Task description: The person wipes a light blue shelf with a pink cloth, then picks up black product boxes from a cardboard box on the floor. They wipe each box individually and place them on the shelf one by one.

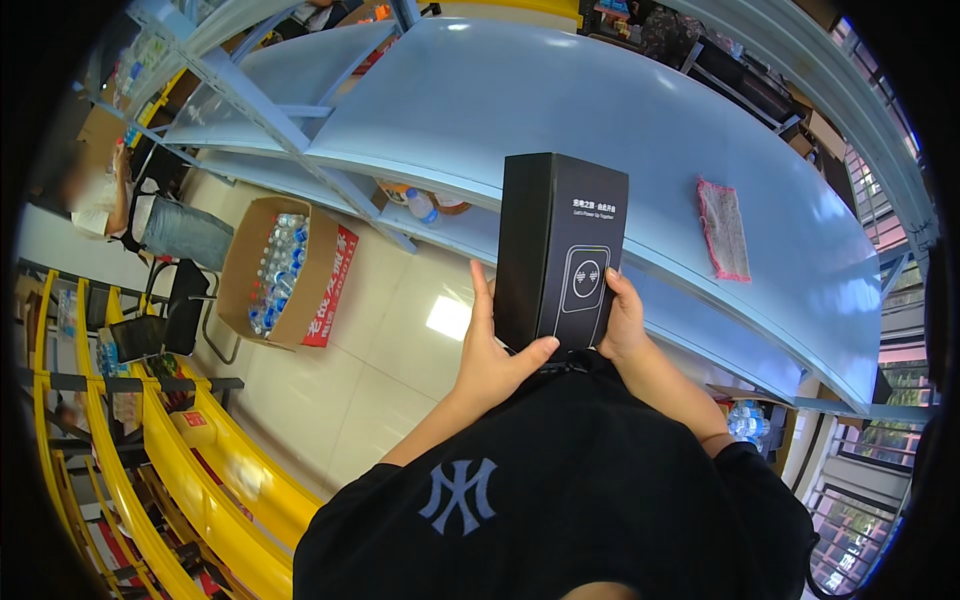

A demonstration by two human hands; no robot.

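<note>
Both of my hands hold a black cardboard product box upright in front of my chest, over the near edge of a blue metal shelf. My left hand supports it at the lower left, its thumb along the bottom front edge. On the right side, my right hand grips the lower edge, with its thumb on the front. The box bears printed writing and a line drawing of a rounded device. A grey cloth with a pink-red border lies on the shelf, to the right of the box.
An open carton of plastic bottles stands on the tiled floor at left, near a black chair and a seated person. Yellow shelving runs along the lower left. The blue rack's lower shelf holds a bottle.
</note>
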